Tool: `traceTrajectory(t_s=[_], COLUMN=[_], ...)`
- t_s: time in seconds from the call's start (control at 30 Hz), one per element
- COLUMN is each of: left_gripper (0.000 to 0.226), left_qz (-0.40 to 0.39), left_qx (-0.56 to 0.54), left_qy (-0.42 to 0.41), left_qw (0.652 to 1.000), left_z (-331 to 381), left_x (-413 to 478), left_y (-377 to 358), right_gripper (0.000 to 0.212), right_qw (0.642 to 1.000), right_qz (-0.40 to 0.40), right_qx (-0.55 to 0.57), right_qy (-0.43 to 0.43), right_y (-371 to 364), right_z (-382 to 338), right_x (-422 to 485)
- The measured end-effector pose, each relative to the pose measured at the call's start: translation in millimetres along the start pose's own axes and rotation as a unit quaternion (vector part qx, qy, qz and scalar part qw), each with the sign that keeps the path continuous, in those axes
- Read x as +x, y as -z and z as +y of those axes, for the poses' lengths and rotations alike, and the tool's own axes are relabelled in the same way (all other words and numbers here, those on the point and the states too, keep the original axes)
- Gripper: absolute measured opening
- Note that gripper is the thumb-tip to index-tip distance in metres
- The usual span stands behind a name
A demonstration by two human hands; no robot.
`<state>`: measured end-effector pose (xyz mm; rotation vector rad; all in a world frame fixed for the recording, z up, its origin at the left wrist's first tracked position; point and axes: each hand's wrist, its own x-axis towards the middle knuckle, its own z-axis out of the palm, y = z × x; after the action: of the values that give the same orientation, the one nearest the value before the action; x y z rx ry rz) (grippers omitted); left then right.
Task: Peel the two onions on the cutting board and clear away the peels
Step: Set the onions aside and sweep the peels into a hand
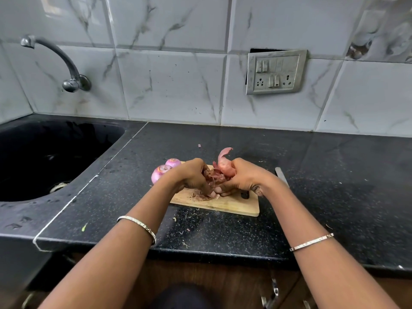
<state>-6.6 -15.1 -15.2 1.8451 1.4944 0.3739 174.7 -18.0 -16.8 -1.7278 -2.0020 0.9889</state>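
A single dark speckled worktop (312, 175) runs under the tiled wall, with one black sink (44, 157) sunk into its left end and one curved tap (58, 61) above it. One wooden cutting board (234, 206) lies near the middle of the worktop. Two hands meet over the board: the left hand (191, 175) has its fingers curled down around a bunch of reddish peels (213, 176), the fingertips reaching the wood, and the right hand (245, 177) grips one long peel (224, 161) that curls up above its thumb. Two onions (159, 172), smooth and glossy purple, sit touching each other at the board's far left corner, just beside the left hand. One knife (281, 175) lies on the worktop right of the board, partly hidden by the right wrist. Each wrist wears one thin bangle (138, 226). Small scraps of skin dot the board and the worktop in front of it.
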Motion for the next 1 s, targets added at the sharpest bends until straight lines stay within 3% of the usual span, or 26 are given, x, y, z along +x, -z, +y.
traceTrajectory(t_s=[0.07,0.2,0.5,0.6,0.73,1.0], left_gripper=[0.040,0.034,0.030,0.031,0.031,0.034], left_qz=[0.019,0.067,0.089,0.087,0.068,0.029], left_qx=[-0.011,-0.005,-0.023,-0.041,-0.046,-0.024], left_qy=[0.003,0.007,-0.007,-0.028,-0.054,-0.124], left_qw=[1.000,0.998,0.996,0.995,0.995,0.992], left_z=[0,3,28,47,73,131], left_x=[2,4,-9,-18,-30,-76], left_y=[-2,-5,-6,-7,-15,-94], right_gripper=[0.043,0.032,0.022,0.040,0.027,0.022], right_qw=[0.998,0.992,0.991,0.986,0.980,0.967], right_qz=[0.005,0.016,0.083,0.097,0.115,0.186], right_qx=[0.053,0.120,0.105,0.133,0.159,0.174], right_qy=[-0.013,-0.021,0.017,0.030,0.041,0.024], right_y=[-1,-3,10,23,42,54], right_z=[3,6,2,5,12,56], right_x=[0,-4,-24,-38,-75,-200])
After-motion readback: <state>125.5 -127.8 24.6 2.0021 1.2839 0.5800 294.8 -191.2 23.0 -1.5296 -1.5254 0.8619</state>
